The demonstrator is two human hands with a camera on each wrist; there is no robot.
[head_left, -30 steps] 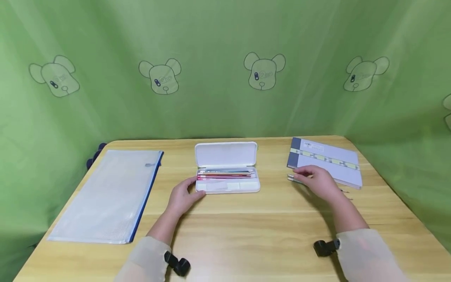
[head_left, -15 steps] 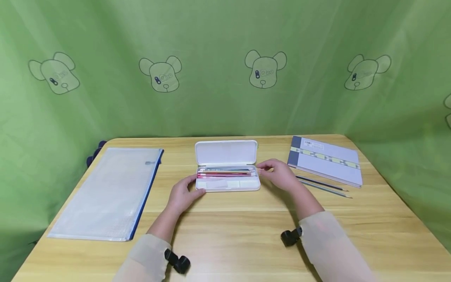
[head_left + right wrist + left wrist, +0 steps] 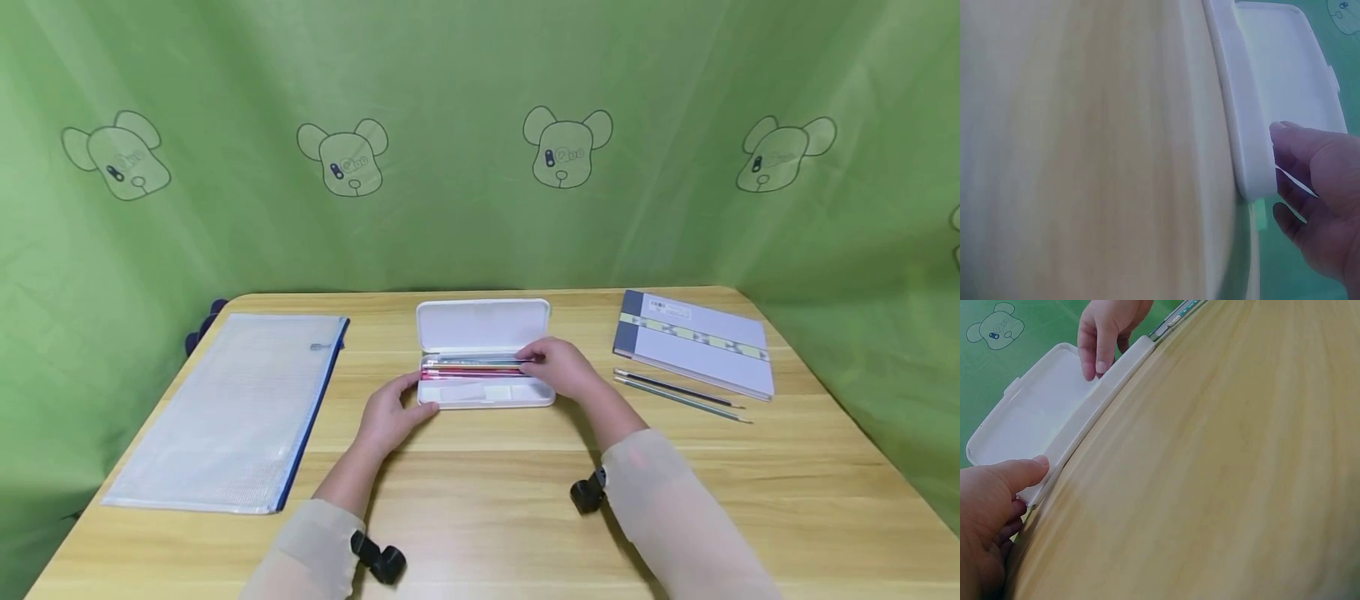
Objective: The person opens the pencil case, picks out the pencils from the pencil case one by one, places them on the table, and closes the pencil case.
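Observation:
In the head view a white pencil case (image 3: 487, 398) lies with its lid (image 3: 483, 325) raised. Several pencils (image 3: 472, 370), some pink and red, lie in its rear part. My left hand (image 3: 392, 417) grips the case's left end, thumb on the front edge; the left wrist view shows this thumb (image 3: 1025, 473) at the corner. My right hand (image 3: 558, 367) reaches over the right end, bent fingertips at the pencil ends. In the right wrist view the right thumb (image 3: 1297, 139) overlaps the lid; the front wall hides the pencils, so I cannot tell whether the fingers pinch one.
Two dark pencils (image 3: 678, 394) lie side by side on the wooden table (image 3: 480, 500), just in front of a hardcover notebook (image 3: 697, 342). At the left is a clear zip folder (image 3: 225, 417) with a blue edge. Behind hangs a green curtain (image 3: 465, 242).
My right hand has let go of the two pencils by the notebook and moved left to the pencil case. My left hand has stayed on the case's left end.

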